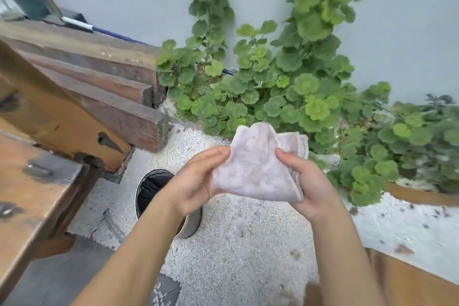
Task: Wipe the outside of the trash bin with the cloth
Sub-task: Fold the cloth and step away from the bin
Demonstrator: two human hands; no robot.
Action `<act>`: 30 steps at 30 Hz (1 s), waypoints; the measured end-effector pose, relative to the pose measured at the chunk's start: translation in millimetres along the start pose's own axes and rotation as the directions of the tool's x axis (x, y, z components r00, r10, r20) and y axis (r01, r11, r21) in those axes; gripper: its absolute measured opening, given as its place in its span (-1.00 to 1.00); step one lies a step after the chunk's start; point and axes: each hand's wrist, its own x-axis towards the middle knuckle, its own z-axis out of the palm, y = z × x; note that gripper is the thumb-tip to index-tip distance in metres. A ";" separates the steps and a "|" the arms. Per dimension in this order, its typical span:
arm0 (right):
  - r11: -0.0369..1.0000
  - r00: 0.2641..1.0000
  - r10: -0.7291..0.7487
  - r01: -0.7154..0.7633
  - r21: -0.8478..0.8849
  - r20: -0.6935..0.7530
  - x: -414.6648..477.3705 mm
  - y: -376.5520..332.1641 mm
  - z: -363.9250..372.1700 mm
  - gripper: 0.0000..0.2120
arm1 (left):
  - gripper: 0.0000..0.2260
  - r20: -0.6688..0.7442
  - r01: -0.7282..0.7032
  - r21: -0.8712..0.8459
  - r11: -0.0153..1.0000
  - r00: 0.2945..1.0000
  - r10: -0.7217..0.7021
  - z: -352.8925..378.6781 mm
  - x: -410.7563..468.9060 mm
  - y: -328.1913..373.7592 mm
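Observation:
A pale, folded cloth [258, 164] is held up between both hands at the centre of the head view. My left hand [196, 179] pinches its left edge and my right hand [305, 181] grips its right edge and lower corner. Below them a round metal trash bin [192, 226] with a black liner [151, 189] stands on white gravel. My left forearm hides much of the bin's rim and inside. The cloth is above the bin and apart from it.
A wooden bench or table [37, 193] fills the left side, with stacked wooden beams [104, 87] behind it. Leafy green plants [285, 82] grow against the grey wall at the back and right. A wooden border [409, 278] runs at the lower right.

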 end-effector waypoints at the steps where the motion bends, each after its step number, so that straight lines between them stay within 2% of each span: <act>1: 0.998 1.000 0.004 -0.005 -0.060 -0.029 -14.4 -18.9 7.3 -0.73 | -0.76 -0.002 -0.012 0.029 1.000 1.000 0.012 19.8 -9.6 15.9; 4: 0.981 0.999 -0.001 -0.009 -0.195 -0.050 -61.1 -77.5 31.6 -0.73 | -0.77 -0.041 -0.056 0.141 0.988 0.997 0.063 82.9 -44.7 63.8; 9: 0.923 0.997 -0.059 0.071 -0.378 0.043 -137.9 -163.0 76.6 -0.79 | -0.72 -0.147 -0.141 0.180 0.974 0.975 0.168 163.1 -105.9 131.2; 16: 0.833 0.982 -0.132 0.185 -0.521 0.138 -206.5 -207.9 148.0 -0.77 | -0.71 -0.267 -0.208 0.136 0.969 0.934 0.238 213.5 -204.0 185.2; 22: 0.738 0.961 -0.077 0.234 -0.632 0.266 -245.7 -164.6 212.2 -0.72 | -0.71 -0.383 -0.263 0.083 0.961 0.882 0.274 191.5 -301.2 182.6; 27: 0.634 0.937 0.017 0.260 -0.729 0.349 -270.1 -78.3 264.7 -0.70 | -0.72 -0.516 -0.293 0.027 0.956 0.815 0.264 135.7 -395.8 145.7; 30: 0.556 0.908 0.095 0.292 -0.778 0.408 -287.2 -13.9 299.3 -0.70 | -0.68 -0.631 -0.319 -0.017 0.948 0.739 0.237 97.5 -460.0 114.1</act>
